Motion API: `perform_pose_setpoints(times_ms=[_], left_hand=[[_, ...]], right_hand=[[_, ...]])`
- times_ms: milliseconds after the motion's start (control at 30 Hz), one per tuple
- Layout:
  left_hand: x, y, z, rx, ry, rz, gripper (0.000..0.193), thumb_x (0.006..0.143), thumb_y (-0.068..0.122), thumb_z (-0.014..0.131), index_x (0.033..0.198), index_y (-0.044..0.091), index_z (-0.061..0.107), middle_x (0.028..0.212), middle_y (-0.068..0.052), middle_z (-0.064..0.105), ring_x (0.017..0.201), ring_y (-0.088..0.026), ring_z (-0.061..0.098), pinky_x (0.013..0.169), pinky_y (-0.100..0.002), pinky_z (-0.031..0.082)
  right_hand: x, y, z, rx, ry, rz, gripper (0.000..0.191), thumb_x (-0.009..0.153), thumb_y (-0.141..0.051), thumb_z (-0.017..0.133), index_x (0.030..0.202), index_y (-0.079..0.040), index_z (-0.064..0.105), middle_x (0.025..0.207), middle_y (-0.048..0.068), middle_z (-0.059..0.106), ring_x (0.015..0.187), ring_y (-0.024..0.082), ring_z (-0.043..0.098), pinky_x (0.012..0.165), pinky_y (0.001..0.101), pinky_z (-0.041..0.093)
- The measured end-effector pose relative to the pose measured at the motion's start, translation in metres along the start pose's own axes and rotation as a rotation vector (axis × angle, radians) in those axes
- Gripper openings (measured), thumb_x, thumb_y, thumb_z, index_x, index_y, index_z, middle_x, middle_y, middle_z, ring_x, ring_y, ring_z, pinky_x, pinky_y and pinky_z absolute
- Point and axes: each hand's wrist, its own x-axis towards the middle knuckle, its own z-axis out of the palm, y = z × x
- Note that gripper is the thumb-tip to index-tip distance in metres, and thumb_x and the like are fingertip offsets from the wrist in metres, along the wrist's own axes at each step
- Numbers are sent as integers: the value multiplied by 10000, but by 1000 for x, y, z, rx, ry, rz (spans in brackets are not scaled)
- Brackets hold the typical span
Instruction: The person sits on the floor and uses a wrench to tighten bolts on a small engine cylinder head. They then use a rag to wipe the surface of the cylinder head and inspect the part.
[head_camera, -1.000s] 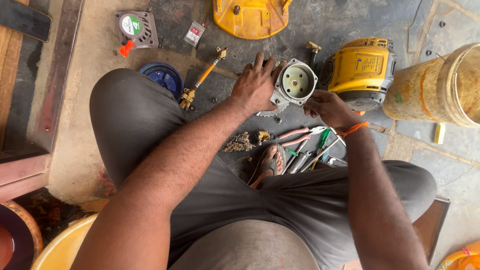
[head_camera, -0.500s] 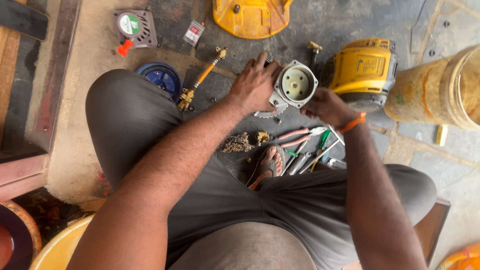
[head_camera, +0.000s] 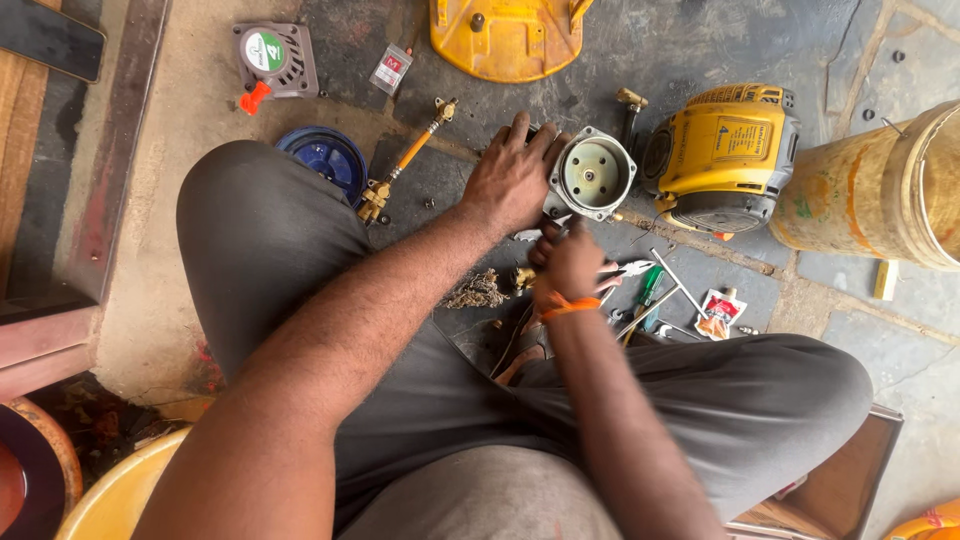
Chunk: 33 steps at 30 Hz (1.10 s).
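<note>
While the left hand (head_camera: 515, 180) lies spread over the side of a round grey metal housing (head_camera: 594, 176) on the stone floor (head_camera: 360, 85), its fingers curl onto the rim, so its grip is clasping the housing. The right hand (head_camera: 570, 262), wearing an orange wristband (head_camera: 566, 308), sits just below the housing with fingers bunched near its lower edge; motion blur hides whether that grip is clenched on anything, so I cannot tell. Just right of the housing stands a yellow engine body (head_camera: 725, 155), touching or nearly touching it. Pliers (head_camera: 632, 268) and a green-handled screwdriver (head_camera: 650, 287) lie on the floor beside the right hand, with a small red packet (head_camera: 718, 312) further right. Left of the left hand, a brass-ended orange rod (head_camera: 405, 160) lies slanted, near a blue round lid (head_camera: 325, 160). A yellow cover (head_camera: 505, 35) rests at the top edge, a grey starter unit (head_camera: 275, 58) at upper left, and a worn bucket (head_camera: 880, 185) stands at the far right. The person's grey-trousered knees (head_camera: 250, 230) frame the work.
</note>
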Motion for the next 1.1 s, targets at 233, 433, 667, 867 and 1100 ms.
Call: perform_pose_setpoints(times_ms=[233, 433, 667, 867, 1100], left_hand=[[2, -4, -9, -188, -182, -8, 1243, 632, 595, 917, 1521, -16, 300, 1470, -234, 404, 1348, -473, 358, 1130, -582, 397], [-1, -2, -22, -228, -120, -14, 1287, 604, 637, 928, 1515, -19, 299, 1486, -243, 383, 1382, -514, 305, 1127, -622, 368], [-1, -6, -18, -224, -154, -9, 1296, 638, 675, 899, 1535, -23, 278, 1521, -248, 348, 1423, -527, 274, 1139, -647, 367], [0, -7, -23, -215, -194, 6, 1312, 632, 671, 895, 1550, -29, 272, 1518, -247, 329, 1438, -540, 217, 1156, -667, 286], [0, -9, -26, -165, -120, 124, 1302, 594, 715, 889, 1480, -62, 334, 1520, -237, 383, 1517, -431, 215, 1241, -638, 93]], right_hand=[[-34, -45, -23, -410, -375, 75, 141, 1068, -246, 465, 1058, -119, 526, 736, 28, 553, 607, 141, 488, 539, 297, 413], [-18, -119, -33, -1013, -583, -17, 269, 1086, -261, 501, 1136, -53, 664, 774, 32, 607, 648, 131, 543, 565, 273, 482], [15, -132, -30, -1092, -734, 28, 265, 1090, -231, 512, 1163, -45, 687, 763, -2, 590, 646, 92, 526, 570, 260, 452], [41, -152, -20, -1343, -899, -29, 267, 1057, -241, 540, 1138, -68, 726, 730, -1, 597, 601, 93, 520, 543, 272, 447], [53, -166, -4, -1452, -1030, -21, 239, 1028, -211, 594, 1044, -26, 746, 672, 12, 619, 559, 107, 540, 523, 280, 477]])
